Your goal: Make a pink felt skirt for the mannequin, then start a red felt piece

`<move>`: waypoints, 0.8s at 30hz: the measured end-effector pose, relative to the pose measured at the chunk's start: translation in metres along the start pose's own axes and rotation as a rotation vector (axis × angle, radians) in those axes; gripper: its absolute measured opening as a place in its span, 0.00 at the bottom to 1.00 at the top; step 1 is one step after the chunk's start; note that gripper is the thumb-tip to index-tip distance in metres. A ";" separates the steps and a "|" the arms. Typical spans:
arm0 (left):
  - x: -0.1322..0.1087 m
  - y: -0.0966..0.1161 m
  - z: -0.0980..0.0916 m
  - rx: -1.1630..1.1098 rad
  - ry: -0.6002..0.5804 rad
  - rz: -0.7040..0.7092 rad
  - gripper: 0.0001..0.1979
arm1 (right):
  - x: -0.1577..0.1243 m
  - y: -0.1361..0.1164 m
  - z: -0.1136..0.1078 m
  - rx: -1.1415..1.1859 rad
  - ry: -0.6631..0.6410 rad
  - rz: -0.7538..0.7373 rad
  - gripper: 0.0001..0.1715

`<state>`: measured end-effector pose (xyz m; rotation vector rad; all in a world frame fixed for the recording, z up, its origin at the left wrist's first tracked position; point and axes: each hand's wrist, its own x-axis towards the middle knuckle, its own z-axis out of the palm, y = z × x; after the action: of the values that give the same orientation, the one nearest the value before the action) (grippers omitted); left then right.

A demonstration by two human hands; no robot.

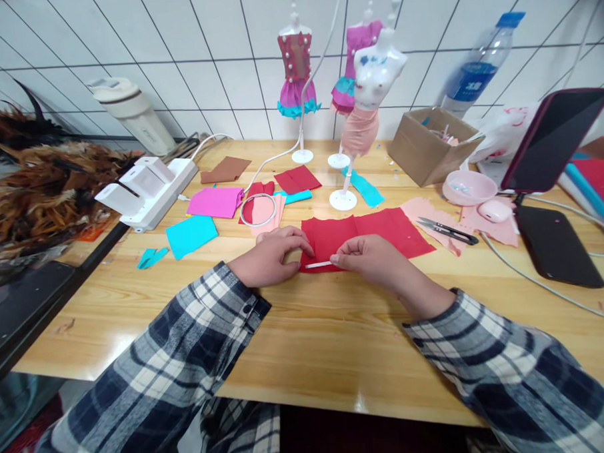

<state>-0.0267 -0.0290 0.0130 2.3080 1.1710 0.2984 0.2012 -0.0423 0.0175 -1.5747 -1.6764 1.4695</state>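
Note:
A long piece of red cloth (382,231) lies flat in front of me. Along its near left edge runs a thin white strip (318,264). My right hand (371,258) pinches the right end of that strip between thumb and fingertips. At the cloth's left end rests my left hand (273,256), its fingers spread and touching the red cloth, thumb apart from them. Just beyond the left hand, a ring (258,210) sits on folded pink and red cloth. Black-handled thread snips (448,231) lie on a pink scrap (426,214) to the right.
Dress forms in small clothes stand at the back, one (360,127) with a pink skirt. Cloth pieces, blue (192,236) and magenta (215,202), lie left, near a power strip (160,196). A cardboard box (419,148), pink bowl (468,189) and phone (558,245) occupy the right.

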 end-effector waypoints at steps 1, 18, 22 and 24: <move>0.000 0.001 0.000 0.001 -0.003 -0.001 0.14 | -0.002 -0.002 0.000 0.039 -0.018 0.008 0.16; 0.000 0.003 -0.002 0.024 -0.033 -0.014 0.17 | 0.003 0.009 0.005 -0.003 0.018 0.005 0.19; 0.000 0.004 -0.002 0.033 -0.042 -0.018 0.17 | 0.003 0.011 0.004 -0.093 0.048 0.002 0.18; 0.000 0.004 -0.002 0.034 -0.039 -0.018 0.17 | 0.002 0.011 0.004 -0.126 0.057 0.006 0.18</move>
<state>-0.0251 -0.0302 0.0166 2.3209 1.1857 0.2278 0.2024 -0.0439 0.0062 -1.6714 -1.7634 1.3325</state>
